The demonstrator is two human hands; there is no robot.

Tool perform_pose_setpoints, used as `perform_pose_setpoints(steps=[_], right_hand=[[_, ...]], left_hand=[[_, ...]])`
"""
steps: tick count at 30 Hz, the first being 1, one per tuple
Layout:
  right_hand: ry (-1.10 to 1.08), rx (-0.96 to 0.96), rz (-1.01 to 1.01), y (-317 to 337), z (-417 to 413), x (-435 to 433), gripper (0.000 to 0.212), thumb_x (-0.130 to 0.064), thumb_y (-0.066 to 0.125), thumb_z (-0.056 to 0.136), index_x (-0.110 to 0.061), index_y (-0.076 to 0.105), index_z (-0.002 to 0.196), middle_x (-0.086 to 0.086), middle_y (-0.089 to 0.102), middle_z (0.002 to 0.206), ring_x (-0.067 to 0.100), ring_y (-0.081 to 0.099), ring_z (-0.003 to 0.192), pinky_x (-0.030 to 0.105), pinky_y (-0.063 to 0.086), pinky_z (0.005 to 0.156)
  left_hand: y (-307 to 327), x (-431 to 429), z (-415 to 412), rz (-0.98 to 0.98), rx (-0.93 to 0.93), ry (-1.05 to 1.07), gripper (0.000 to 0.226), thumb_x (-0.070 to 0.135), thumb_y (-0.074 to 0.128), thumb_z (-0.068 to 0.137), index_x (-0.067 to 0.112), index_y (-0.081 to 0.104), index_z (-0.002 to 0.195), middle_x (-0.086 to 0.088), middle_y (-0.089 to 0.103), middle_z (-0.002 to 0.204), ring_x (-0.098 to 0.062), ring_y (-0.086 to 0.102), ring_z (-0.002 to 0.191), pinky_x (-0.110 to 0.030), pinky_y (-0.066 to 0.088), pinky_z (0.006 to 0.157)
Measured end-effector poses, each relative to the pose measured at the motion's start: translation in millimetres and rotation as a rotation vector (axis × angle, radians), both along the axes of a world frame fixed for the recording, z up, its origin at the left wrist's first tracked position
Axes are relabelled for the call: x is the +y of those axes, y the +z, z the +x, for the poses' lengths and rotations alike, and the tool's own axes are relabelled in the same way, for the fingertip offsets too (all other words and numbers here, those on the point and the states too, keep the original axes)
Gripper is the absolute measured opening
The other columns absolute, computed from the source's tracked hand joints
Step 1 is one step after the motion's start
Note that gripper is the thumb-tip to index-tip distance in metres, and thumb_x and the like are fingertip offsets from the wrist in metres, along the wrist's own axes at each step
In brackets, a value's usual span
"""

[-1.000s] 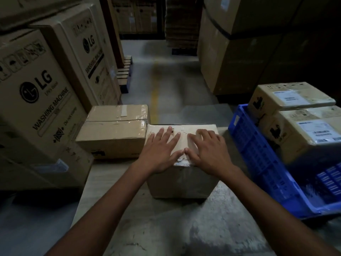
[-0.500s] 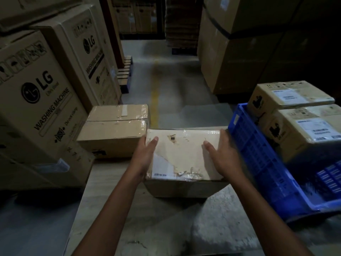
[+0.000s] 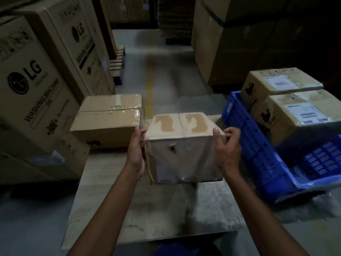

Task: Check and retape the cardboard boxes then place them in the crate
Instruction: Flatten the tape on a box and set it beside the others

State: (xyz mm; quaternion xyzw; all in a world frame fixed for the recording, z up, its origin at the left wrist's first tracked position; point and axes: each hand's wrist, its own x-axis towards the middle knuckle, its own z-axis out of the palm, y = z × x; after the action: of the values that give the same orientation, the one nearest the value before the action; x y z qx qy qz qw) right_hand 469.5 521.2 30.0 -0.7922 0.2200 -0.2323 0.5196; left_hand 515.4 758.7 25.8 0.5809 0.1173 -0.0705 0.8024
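Observation:
A small cardboard box [image 3: 184, 156] stands on the low table [image 3: 151, 215], tipped so its taped face looks at me and a face with two brown torn patches is on top. My left hand [image 3: 136, 154] grips its left side. My right hand [image 3: 227, 146] grips its right side, thumb on the upper edge. A second, larger taped box [image 3: 107, 119] sits on the table at the left. The blue crate [image 3: 258, 156] lies at the right with two labelled boxes [image 3: 299, 111] inside.
Tall washing machine cartons [image 3: 36, 93] line the left side. Big wrapped cartons [image 3: 230, 43] stand at the back right. A grey aisle with a yellow floor line [image 3: 149, 89] runs straight ahead. Wooden pallets [image 3: 118, 61] lie beside the far left cartons.
Both hands moved from the box's top to its sides and rolled the box towards me, so its former top now faces me and a face with torn patches is up.

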Motion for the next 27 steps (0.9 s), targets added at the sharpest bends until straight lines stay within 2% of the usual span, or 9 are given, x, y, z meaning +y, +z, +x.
perform_pose_setpoints(steps=[2,6,9,13,15,17,20,24,27], right_hand=[[-0.018,0.079,0.002,-25,-2,-1,0.032,-0.046,0.060,0.097,-0.016,0.049,0.101,0.007,0.057,0.103,0.023,0.058,0.092,0.031,0.043,0.068],[-0.061,0.279,-0.051,-73,-21,1,0.027,-0.038,0.066,0.093,-0.016,0.052,0.097,0.000,0.050,0.104,0.025,0.058,0.095,0.045,0.052,0.083],[-0.030,0.370,-0.069,-96,-38,2,0.023,-0.031,0.070,0.090,-0.017,0.053,0.099,0.004,0.048,0.114,0.020,0.055,0.090,0.038,0.050,0.083],[0.018,0.415,-0.150,-116,-52,4,0.024,-0.029,0.071,0.089,-0.016,0.056,0.102,0.007,0.049,0.121,0.014,0.050,0.085,0.026,0.037,0.076],[0.044,0.417,-0.181,-118,-55,5,0.024,-0.031,0.071,0.090,-0.017,0.057,0.103,0.008,0.048,0.124,0.016,0.053,0.091,0.028,0.042,0.080],[0.061,0.350,-0.336,-117,-59,7,0.021,-0.028,0.069,0.089,-0.017,0.059,0.104,0.009,0.047,0.131,0.023,0.055,0.108,0.039,0.050,0.090],[0.202,0.151,-0.639,-116,-67,21,0.024,-0.027,0.059,0.093,-0.014,0.064,0.112,0.015,0.046,0.148,0.033,0.043,0.138,0.045,0.039,0.109],[0.496,0.313,-0.859,-130,-78,42,0.056,-0.045,0.028,0.103,-0.017,0.049,0.148,0.010,0.036,0.161,0.029,0.028,0.151,0.046,0.021,0.122],[0.518,0.386,-0.886,-132,-77,36,0.059,-0.049,0.023,0.103,-0.022,0.047,0.150,0.005,0.038,0.160,0.025,0.028,0.151,0.044,0.020,0.122]], left_hand=[[-16,-10,-7,-0.001,0.038,-0.022,0.048,0.048,0.041,0.101,0.011,0.060,0.125,-0.004,0.077,0.104,-0.015,0.074,0.093,-0.028,0.060,0.071],[-60,-18,-22,0.147,0.083,-0.057,0.054,0.050,0.058,0.095,0.014,0.054,0.134,-0.014,0.063,0.132,-0.027,0.064,0.117,-0.049,0.050,0.102],[-86,-20,-37,0.350,0.110,-0.086,0.058,0.055,0.062,0.084,0.030,0.048,0.135,-0.004,0.049,0.144,-0.022,0.053,0.126,-0.047,0.047,0.107],[-106,-22,-57,0.609,0.062,-0.118,0.049,0.025,0.061,0.097,0.029,0.041,0.141,-0.002,0.038,0.151,-0.022,0.042,0.135,-0.038,0.039,0.112],[-107,-23,-65,0.816,-0.019,-0.149,0.052,0.025,0.058,0.099,0.019,0.039,0.147,-0.007,0.033,0.152,-0.025,0.040,0.136,-0.030,0.036,0.108],[-106,-22,-73,1.091,-0.289,-0.177,0.051,0.029,0.052,0.097,0.012,0.044,0.144,-0.015,0.033,0.153,-0.033,0.036,0.141,-0.036,0.034,0.112],[-113,-25,-81,1.307,-0.639,-0.335,0.054,0.035,0.044,0.097,0.011,0.045,0.145,-0.016,0.033,0.159,-0.033,0.022,0.151,-0.048,0.020,0.120],[-128,-28,-92,1.580,-0.633,-0.629,0.070,0.054,0.028,0.100,0.018,0.021,0.159,-0.009,0.009,0.168,-0.024,0.000,0.155,-0.050,0.008,0.125],[-128,-27,-92,1.599,-0.595,-0.693,0.070,0.047,0.025,0.097,0.019,0.016,0.160,-0.006,0.002,0.168,-0.022,-0.005,0.155,-0.049,0.006,0.125]])
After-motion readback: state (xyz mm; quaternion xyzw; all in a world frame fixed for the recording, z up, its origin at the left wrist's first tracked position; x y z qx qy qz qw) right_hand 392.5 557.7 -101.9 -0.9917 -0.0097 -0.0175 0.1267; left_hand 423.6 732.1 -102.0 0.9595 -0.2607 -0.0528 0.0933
